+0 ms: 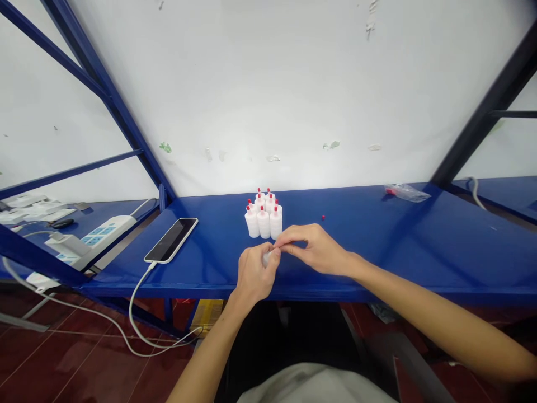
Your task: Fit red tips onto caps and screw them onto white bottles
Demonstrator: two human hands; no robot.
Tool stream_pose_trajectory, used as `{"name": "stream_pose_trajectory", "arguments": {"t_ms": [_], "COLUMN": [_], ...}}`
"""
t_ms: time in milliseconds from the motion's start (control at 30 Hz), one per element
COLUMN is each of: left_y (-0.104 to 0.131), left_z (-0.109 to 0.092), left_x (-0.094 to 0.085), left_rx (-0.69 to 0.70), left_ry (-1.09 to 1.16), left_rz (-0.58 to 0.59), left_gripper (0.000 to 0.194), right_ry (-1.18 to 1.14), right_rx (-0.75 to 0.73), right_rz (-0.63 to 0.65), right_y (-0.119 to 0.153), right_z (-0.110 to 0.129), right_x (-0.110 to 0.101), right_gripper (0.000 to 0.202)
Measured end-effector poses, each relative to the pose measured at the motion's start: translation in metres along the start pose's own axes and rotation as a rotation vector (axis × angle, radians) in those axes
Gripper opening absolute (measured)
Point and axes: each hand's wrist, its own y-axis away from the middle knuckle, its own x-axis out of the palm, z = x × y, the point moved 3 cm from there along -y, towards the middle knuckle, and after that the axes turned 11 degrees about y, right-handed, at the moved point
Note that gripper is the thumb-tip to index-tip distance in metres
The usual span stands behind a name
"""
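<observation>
My left hand [255,272] is wrapped round a small white bottle [267,257], of which only a part shows between the fingers. At its top, the fingers of my right hand [312,246] are pinched together; what they grip, if anything, is hidden. Just beyond my hands stands a tight group of several white bottles [263,224] with red tips, all upright on the blue table [218,235]. A tiny red cap [323,217] lies apart on the table, to the right of the group.
A clear plastic bag [406,192] with something red in it lies at the back right. On the left a phone [172,240] rests with a white cable [133,296] hanging off the front edge. A power strip [104,234] sits beyond the blue frame [126,120].
</observation>
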Motion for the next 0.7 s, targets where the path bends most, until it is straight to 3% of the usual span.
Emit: {"name": "stream_pose_trajectory", "arguments": {"t_ms": [467, 567, 700], "left_y": [-0.001, 0.0, -0.001], "left_z": [-0.005, -0.005, 0.001], "left_x": [-0.001, -0.003, -0.004], "left_rx": [-0.076, -0.051, -0.013], "left_ry": [-0.188, -0.141, 0.003], "left_rz": [0.067, 0.08, 0.096], "left_gripper": [0.044, 0.049, 0.054], "right_ry": [0.012, 0.008, -0.207], "right_rx": [0.062, 0.092, 0.184], "right_rz": [0.124, 0.12, 0.164], "right_y": [0.003, 0.002, 0.0], "right_z": [0.013, 0.014, 0.007], "right_x": [0.003, 0.004, 0.009], "right_gripper": [0.02, 0.018, 0.015]}}
